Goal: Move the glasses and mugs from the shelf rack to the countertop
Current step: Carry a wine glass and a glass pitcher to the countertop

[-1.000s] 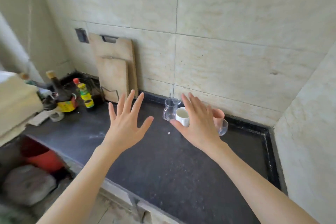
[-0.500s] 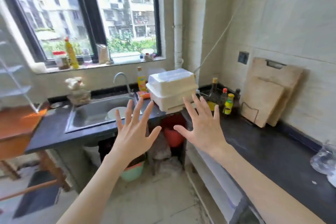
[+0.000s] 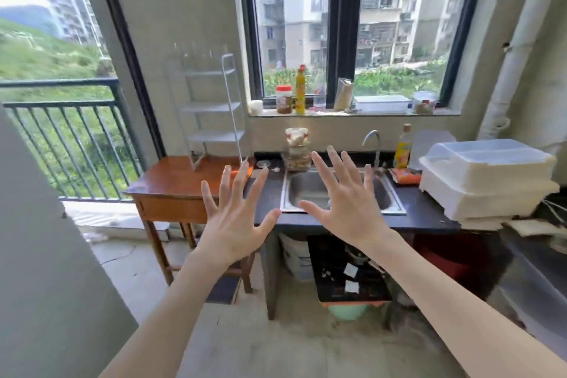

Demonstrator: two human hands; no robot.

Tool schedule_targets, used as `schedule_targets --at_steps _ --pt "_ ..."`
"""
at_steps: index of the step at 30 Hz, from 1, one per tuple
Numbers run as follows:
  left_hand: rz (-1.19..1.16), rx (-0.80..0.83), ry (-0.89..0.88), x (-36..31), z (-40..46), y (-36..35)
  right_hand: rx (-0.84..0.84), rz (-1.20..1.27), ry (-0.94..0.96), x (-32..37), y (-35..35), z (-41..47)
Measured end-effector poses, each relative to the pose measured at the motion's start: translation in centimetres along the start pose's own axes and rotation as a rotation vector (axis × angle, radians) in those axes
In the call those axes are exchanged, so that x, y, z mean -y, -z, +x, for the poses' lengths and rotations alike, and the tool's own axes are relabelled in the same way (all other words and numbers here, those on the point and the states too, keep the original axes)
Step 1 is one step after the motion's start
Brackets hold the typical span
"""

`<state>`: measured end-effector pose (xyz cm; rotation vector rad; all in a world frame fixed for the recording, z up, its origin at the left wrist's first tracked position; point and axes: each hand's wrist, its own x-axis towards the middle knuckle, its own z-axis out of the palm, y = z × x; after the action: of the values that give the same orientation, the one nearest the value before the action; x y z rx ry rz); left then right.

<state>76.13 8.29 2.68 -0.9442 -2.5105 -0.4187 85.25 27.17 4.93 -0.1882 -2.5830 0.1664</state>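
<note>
- View has swung from the corner of the dark desk, where a mug and glasses stood a second ago, round to the shelf rack (image 3: 211, 107) on the wooden desk (image 3: 184, 181).
- Left hand (image 3: 236, 218) and right hand (image 3: 349, 209): fingers spread, empty.
- Rack's top tier holds faint, blurred glasses (image 3: 199, 55); judged a return trip for more.
</note>
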Motion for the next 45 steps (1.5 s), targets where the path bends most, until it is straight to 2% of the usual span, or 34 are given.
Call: schedule_targets --at_steps 8,19,31,38,41,45 --pt "0.074 -0.028 0.106 13.1 5.7 -2.5 0.012 0.090 0.108 6.1 -8.9 12.5" --pt "0.066 -0.036 0.161 29.4 21.3 -3.2 -0.058 0.227 0.157 10.7 -17.8 34.1" --pt "-0.141 -0.109 0.121 43.6 35.8 -8.6 -0.088 0.279 0.106 13.7 -26.8 51.1" --pt "-0.314 -0.078 0.024 52.0 47.0 -10.4 -0.179 0.314 -0.002 15.6 -31.2 62.4" --pt "-0.447 -0.129 0.004 54.3 52.0 -10.4 -0.206 0.307 -0.036 16.1 -32.4 66.9" --pt "-0.631 -0.102 0.016 55.5 57.0 -11.5 -0.222 0.339 -0.100 16.1 -33.6 72.4"
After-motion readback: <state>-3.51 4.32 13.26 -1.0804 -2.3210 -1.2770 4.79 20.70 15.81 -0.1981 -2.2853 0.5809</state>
